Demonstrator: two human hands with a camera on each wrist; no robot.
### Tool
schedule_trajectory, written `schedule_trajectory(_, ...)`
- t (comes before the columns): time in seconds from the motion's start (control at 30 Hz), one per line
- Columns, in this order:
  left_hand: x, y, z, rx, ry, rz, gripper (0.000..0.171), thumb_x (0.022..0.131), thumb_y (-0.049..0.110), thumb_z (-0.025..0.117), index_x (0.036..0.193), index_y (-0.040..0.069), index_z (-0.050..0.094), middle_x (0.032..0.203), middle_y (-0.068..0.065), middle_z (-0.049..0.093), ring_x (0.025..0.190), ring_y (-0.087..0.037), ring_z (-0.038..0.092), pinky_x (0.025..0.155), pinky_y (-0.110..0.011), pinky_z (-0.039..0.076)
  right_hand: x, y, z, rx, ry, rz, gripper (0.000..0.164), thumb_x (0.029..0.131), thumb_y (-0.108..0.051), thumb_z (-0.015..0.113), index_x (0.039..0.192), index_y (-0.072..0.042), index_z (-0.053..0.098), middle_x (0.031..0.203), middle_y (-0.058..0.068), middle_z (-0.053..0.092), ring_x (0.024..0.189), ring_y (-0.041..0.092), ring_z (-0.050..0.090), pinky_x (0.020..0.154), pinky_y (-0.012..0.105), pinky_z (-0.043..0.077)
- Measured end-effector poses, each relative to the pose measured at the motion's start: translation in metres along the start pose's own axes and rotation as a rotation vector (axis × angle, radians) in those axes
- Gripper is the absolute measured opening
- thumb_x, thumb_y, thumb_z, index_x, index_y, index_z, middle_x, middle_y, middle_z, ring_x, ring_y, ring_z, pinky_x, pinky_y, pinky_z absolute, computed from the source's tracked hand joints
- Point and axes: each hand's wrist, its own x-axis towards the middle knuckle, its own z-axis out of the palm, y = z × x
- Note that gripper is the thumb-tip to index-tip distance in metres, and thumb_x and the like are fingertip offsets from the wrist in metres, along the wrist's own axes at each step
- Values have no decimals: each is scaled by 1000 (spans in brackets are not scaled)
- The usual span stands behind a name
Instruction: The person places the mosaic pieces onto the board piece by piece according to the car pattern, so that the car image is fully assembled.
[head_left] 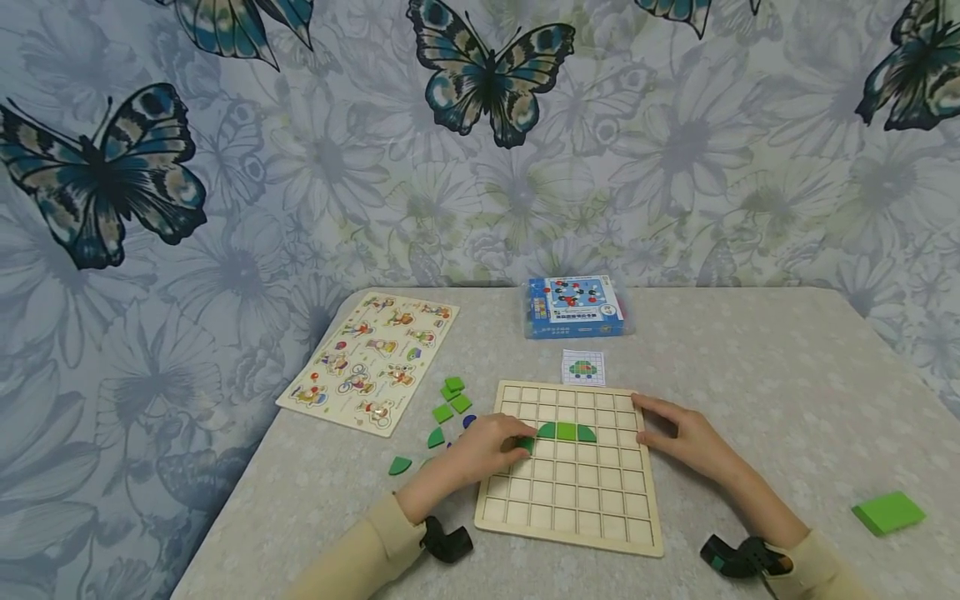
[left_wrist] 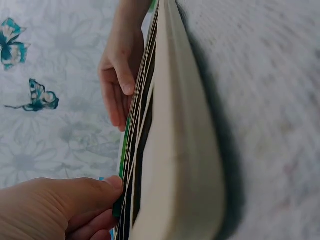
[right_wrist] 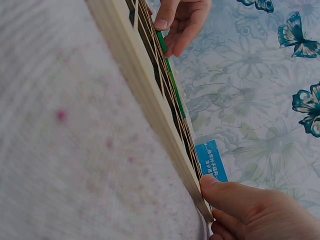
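Note:
A wooden grid board (head_left: 573, 525) lies on the table. Across its upper part run two dark green quarter-circle pieces (head_left: 547, 430) with a light green square (head_left: 567, 432) between them. My left hand (head_left: 487, 448) is over the board's left side, thumb and fingers pinching another dark green piece (head_left: 527, 444) just below the row. In the left wrist view the left hand (left_wrist: 65, 205) holds this piece against the grid; its full shape is partly covered. My right hand (head_left: 693, 440) grips the board's right edge near the far corner, thumb on the edge (right_wrist: 260, 210).
Left of the board lie several green squares (head_left: 442, 413), dark green quarter circles (head_left: 400, 466) and a blue round piece (head_left: 469, 421). A pattern card (head_left: 583, 367) and blue box (head_left: 576, 308) stand beyond. A picture puzzle board (head_left: 367, 358) is far left, a green block (head_left: 888, 512) right.

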Motion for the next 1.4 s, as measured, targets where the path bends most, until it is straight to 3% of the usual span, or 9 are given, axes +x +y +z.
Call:
schedule_trajectory(0.27,1,1,1,27,0,18,34,88,20,69,120,8,66,111,-2,66,89,-8,59,74,-19,48,0,-1,-1,5,4,7,59,86,-25,71,136,-2,50,138,17,48,126,38,42,100,52,35)
schedule_trajectory(0.57,2,2,-2,9,-13,23,32,89,18,68,120,8,66,113,-2,66,97,-11,60,79,-22,49,0,0,-1,7,4,8,59,86,-26,71,136,-2,50,138,16,47,126,37,43,99,51,36)
schedule_trajectory(0.67,3,1,-11,-18,-18,33,32,90,16,67,120,6,65,115,-4,65,101,-15,60,82,-22,49,0,0,-1,1,12,-5,59,86,-25,72,135,-2,51,137,16,48,125,36,44,102,34,38)
schedule_trajectory(0.77,3,-3,-23,-60,-18,16,32,91,14,65,121,4,64,117,-6,64,106,-19,60,86,-26,50,-1,-1,-2,1,20,-18,58,85,-24,72,135,-2,52,136,16,50,125,36,44,101,30,38)
schedule_trajectory(0.8,3,-5,-27,-61,-11,15,32,91,13,65,121,4,64,116,-7,64,106,-20,60,87,-29,50,-1,-1,-2,1,21,-21,58,85,-25,72,134,-2,52,136,16,50,125,36,44,101,29,38)
schedule_trajectory(0.9,-1,-13,-40,-98,18,-47,33,91,13,65,122,4,63,116,-7,64,106,-22,59,88,-36,50,-2,-3,-2,10,19,-21,57,86,-25,72,134,-2,53,135,17,50,125,37,44,99,44,39)
schedule_trajectory(1.1,-7,-36,-61,-167,119,-134,34,90,17,66,121,3,65,116,-8,64,105,-25,59,87,-44,50,-2,-4,-1,-11,33,-36,57,85,-24,72,133,-1,53,135,17,51,123,38,45,98,46,39)
schedule_trajectory(1.27,-11,-55,-69,-156,184,-174,32,90,18,67,119,4,66,116,-7,65,103,-25,61,86,-45,50,-2,-2,0,-19,35,-38,57,85,-24,72,133,-1,53,135,16,51,124,39,44,99,42,39)
schedule_trajectory(1.4,-14,-71,-68,-138,201,-237,31,90,16,67,118,4,67,116,-7,65,102,-25,61,87,-46,49,-2,-1,0,-2,21,-22,58,86,-26,72,134,-1,52,136,16,50,125,38,43,99,47,37)
